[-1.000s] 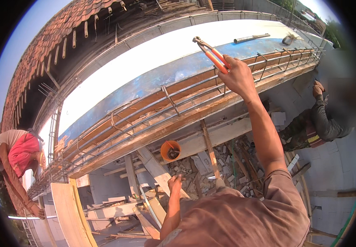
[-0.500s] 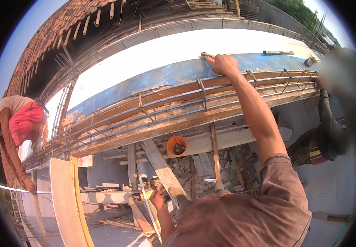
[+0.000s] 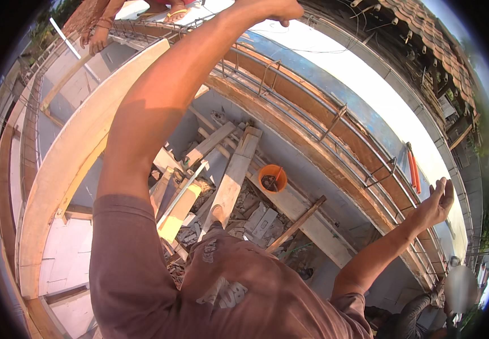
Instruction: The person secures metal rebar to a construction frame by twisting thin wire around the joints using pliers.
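Concrete slab [image 3: 369, 107], orange-handled tool [image 3: 413, 172] on it

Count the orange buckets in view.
1: an orange bucket sits on a plank below the steel bars, between the left hand and right hand. Rubble could hide others.

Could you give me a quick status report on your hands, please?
Left hand open, on rebar cage. Right hand open, empty, near orange pliers. Nothing between.

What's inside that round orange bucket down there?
Inside the round orange plastic bucket there is a thin stick-like handle leaning against its wall and some dark stuff at the bottom. What that stuff is cannot be told, and the rim hides part of the inside.
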{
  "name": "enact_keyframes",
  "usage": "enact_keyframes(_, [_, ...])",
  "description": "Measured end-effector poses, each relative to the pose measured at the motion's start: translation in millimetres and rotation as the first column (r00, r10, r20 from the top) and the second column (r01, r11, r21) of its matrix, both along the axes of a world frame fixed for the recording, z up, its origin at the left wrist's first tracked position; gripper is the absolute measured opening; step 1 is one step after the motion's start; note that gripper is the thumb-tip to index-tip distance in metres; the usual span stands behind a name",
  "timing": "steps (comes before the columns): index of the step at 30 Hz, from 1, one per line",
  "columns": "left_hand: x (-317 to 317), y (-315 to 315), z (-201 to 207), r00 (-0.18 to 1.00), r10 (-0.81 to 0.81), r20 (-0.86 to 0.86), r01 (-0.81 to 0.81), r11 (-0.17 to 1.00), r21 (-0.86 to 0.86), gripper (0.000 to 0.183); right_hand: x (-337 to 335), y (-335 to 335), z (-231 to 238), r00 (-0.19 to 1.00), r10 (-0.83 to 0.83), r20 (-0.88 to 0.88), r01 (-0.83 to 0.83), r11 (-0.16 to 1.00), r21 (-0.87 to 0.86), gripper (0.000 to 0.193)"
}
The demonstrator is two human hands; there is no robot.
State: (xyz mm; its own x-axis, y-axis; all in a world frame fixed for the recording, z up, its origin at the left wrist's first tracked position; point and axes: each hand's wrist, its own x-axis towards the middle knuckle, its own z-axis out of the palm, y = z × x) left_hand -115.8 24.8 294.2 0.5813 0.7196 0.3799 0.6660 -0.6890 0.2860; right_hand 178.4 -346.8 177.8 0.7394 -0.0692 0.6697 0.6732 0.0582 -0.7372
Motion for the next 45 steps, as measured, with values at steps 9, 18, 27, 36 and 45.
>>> enact_keyframes(9, [111.1, -10.7, 50.5, 0.984, -0.090, -0.157, 0.094, 0.995, 0.016, 0.014, -97.8, -26.8, 9.0, 0.850, -0.377, 0.369, 0.522, 0.499, -0.692, 0.032])
enact_keyframes(18, [149.9, -18.4, 60.0, 0.994, -0.094, -0.052, 0.093, 0.995, -0.026, 0.014, -86.3, -45.7, -29.8, 0.961, 0.098, 0.258, -0.165, 0.953, 0.253, 0.035])
enact_keyframes(27, [182.9, -36.3, 67.2, 0.994, -0.110, -0.006, 0.109, 0.992, -0.065, 0.014, -138.3, -41.8, -19.7, 0.978, 0.135, 0.156, -0.189, 0.887, 0.421, 0.033])
enact_keyframes(36, [195.8, -42.6, 79.5, 0.980, -0.074, 0.182, 0.110, 0.974, -0.195, 0.014, -155.9, -47.0, -3.7, 0.883, 0.417, 0.215, -0.467, 0.826, 0.316, 0.032])
enact_keyframes(45, [160.1, -94.6, -15.5, 0.934, -0.184, 0.305, 0.293, 0.885, -0.362, 0.015, -140.2, -24.2, -9.7, 0.871, 0.424, 0.247, -0.389, 0.904, -0.178, 0.033])
